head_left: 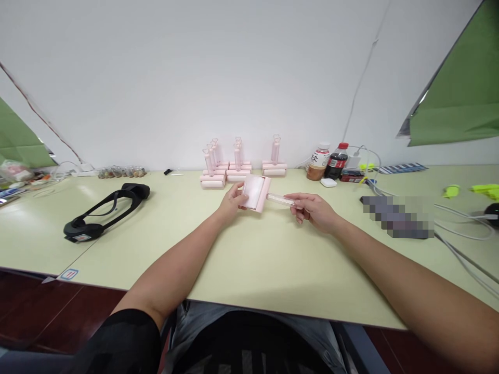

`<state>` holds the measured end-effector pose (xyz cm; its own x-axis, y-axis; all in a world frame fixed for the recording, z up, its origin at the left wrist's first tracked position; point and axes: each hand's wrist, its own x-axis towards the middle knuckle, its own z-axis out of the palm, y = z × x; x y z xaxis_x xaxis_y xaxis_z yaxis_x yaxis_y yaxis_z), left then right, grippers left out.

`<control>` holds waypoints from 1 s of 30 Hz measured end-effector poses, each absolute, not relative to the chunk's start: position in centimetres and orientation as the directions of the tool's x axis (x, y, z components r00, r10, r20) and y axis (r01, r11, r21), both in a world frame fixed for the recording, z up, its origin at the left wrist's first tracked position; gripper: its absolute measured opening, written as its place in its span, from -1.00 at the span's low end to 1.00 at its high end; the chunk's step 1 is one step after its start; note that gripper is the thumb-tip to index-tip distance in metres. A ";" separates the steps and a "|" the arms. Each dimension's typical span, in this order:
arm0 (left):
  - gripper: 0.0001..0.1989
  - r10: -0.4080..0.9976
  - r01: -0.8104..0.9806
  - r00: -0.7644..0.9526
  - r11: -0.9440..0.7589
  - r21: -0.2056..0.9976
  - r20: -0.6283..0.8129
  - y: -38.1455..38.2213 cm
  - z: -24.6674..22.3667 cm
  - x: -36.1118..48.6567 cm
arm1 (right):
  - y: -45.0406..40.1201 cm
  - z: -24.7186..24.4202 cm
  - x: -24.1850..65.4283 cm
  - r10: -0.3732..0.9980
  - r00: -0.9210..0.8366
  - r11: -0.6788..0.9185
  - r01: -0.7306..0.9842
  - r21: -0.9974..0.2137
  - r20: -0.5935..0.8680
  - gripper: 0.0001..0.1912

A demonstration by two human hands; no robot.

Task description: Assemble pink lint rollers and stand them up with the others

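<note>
A pink lint roller point(255, 192) is held just above the table between my two hands, its handle pointing right. My left hand point(233, 200) grips the left edge of its wide head, thumb on the pale face. At the other end, my right hand point(312, 208) pinches the clear handle point(281, 199) between thumb and fingers. Beyond my hands, several similar pink lint rollers point(213, 179) stand near the wall with their handles upright. One more lint roller point(274, 169) stands a little apart to the right of that group.
A black head-strap device point(107, 208) lies on the left of the table point(249, 270). At the back right are a cola bottle point(337, 162), a white-capped bottle point(318, 162) and a small white case point(328, 182). A pixelated dark object point(401, 215) and white cables point(463, 213) lie farther right.
</note>
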<state>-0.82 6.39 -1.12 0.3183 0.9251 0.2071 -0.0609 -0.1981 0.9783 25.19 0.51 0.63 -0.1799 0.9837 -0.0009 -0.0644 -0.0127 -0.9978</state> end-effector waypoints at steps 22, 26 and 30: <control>-0.65 0.592 0.599 0.659 -0.786 0.153 0.464 1.4 2.2 1.5 | -3.0 1.4 21.1 0.893 -0.438 -0.015 -0.262 -0.965 0.105 -0.61; -0.78 0.705 0.679 0.557 -0.691 0.248 0.439 2.1 2.5 1.6 | -4.2 2.0 20.5 0.841 -0.514 0.034 -0.260 -0.965 0.168 -0.46; -0.87 0.839 0.716 0.316 -0.518 0.468 0.443 6.0 3.3 0.5 | -4.0 1.8 20.5 0.864 -0.478 0.108 -0.132 -0.985 0.159 -0.45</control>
